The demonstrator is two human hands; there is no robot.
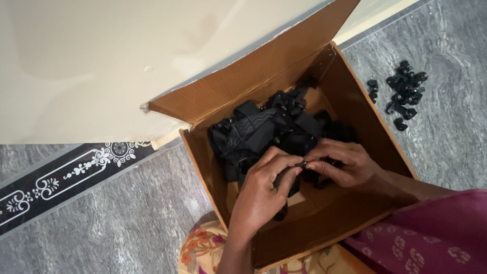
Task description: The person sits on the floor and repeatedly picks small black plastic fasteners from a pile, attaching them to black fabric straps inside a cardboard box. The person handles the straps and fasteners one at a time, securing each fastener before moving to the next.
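Black straps (264, 129) tangled in the box (355, 101) could snag the small clip (304, 164) both the left hand (264, 190) and right hand (340, 162) pinch.

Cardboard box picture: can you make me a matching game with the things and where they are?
Things:
1. black straps
2. small black clips
3. cardboard box
4. patterned border strip

Places:
A. loose on the grey floor, right of the box
B. open, against the cream wall
C. piled inside the box
D. along the floor at the left

Pairs: 1-C, 2-A, 3-B, 4-D. Both hands, left hand and right hand, pinch a small black piece above the straps.
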